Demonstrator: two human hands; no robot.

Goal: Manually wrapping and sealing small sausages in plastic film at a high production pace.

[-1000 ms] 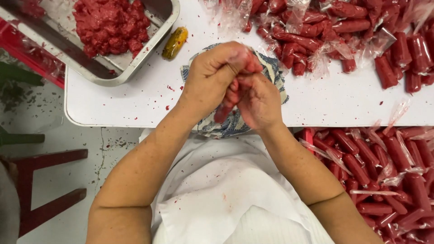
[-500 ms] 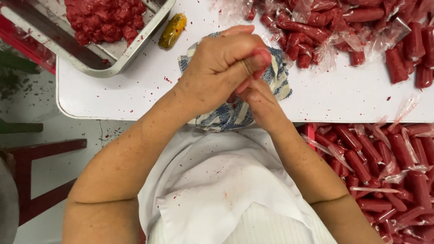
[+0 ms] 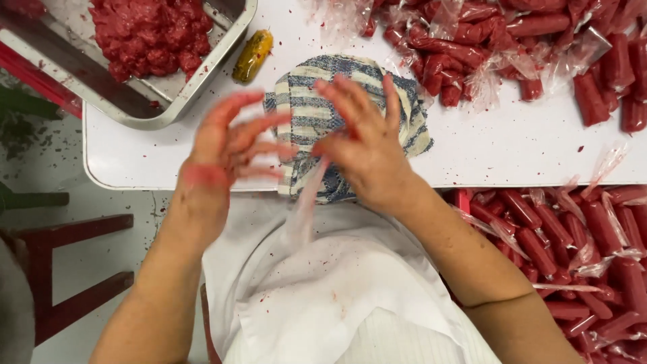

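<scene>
— Fingers of the right hand? 
— Spread and lifted, only the lower tips pinched on a clear plastic sleeve. 
— And the left hand? 
— Open, fingers fanned toward the right, smeared red, holding nothing; motion-blurred, so finer detail hard to tell. 
— Sleeve's lie? 
— Hanging from the right-hand pinch, long axis running down and slightly left, toward the white apron. Right hand touching it; left hand just beside, to its left, not in contact. 
— Beneath the hands? 
— A blue-and-white striped cloth at the near edge of the white desk. 
— Further out? 
— Up and left, a metal tray holding red minced meat, with a small yellow-green piece just beside its rim. Along the far right, a heap of wrapped red sausages; more of the same in a pile below the desk edge, at the right. Red stool low on the left.
</scene>
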